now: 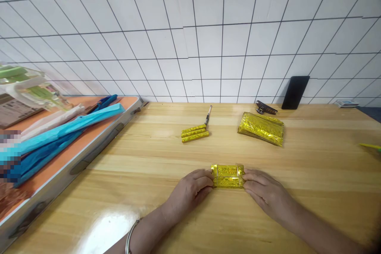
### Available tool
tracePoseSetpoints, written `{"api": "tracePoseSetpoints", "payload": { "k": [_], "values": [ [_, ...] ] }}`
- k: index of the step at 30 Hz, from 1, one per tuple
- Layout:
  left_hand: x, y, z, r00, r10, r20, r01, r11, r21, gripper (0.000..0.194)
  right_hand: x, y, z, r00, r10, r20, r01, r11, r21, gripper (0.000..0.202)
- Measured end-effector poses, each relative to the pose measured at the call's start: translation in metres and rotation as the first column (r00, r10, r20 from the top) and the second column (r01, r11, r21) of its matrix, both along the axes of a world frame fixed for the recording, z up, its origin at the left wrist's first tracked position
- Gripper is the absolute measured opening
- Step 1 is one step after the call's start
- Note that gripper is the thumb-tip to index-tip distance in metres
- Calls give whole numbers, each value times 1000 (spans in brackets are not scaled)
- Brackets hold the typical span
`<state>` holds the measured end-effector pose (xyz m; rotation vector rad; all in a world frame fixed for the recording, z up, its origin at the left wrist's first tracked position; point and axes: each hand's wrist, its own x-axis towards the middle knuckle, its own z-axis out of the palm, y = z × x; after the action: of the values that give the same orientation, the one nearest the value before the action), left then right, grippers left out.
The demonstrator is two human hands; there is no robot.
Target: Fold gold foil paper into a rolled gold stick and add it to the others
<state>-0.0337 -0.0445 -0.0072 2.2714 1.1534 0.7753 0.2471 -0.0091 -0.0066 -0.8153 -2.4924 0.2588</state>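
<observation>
A shiny gold foil sheet (228,176), with its edges folded or rolled inward, lies on the wooden table between my two hands. My left hand (193,186) has its closed fingers on the sheet's left end. At the right end, the fingers of my right hand (264,190) are pressed together on the foil. Beyond them lie several thin gold rolls (195,137), side by side. A stack of flat gold foil sheets (262,128) rests farther back on the right.
A pen (208,114) touches the rolls. Near the tiled wall are a dark hair clip (266,108) and a black phone (295,93) leaning upright. On the left, an orange-surfaced tray (104,141) holds blue folded material (74,127).
</observation>
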Motion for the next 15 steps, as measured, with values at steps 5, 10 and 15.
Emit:
{"api": "tracePoseSetpoints", "payload": {
  "k": [5, 10, 15],
  "values": [
    [1, -2, 0, 999, 5, 47, -4, 999, -35, 13, -1, -2, 9, 999, -37, -3, 37, 996, -83, 16],
    [4, -5, -1, 993, 111, 35, -109, 993, -52, 12, -4, 2, 11, 996, -91, -20, 85, 976, -199, 12],
    [9, -6, 4, 979, 203, -18, -203, 978, -45, 12, -9, 2, 13, 990, -138, -36, 124, 960, -251, 13]
  ]
}}
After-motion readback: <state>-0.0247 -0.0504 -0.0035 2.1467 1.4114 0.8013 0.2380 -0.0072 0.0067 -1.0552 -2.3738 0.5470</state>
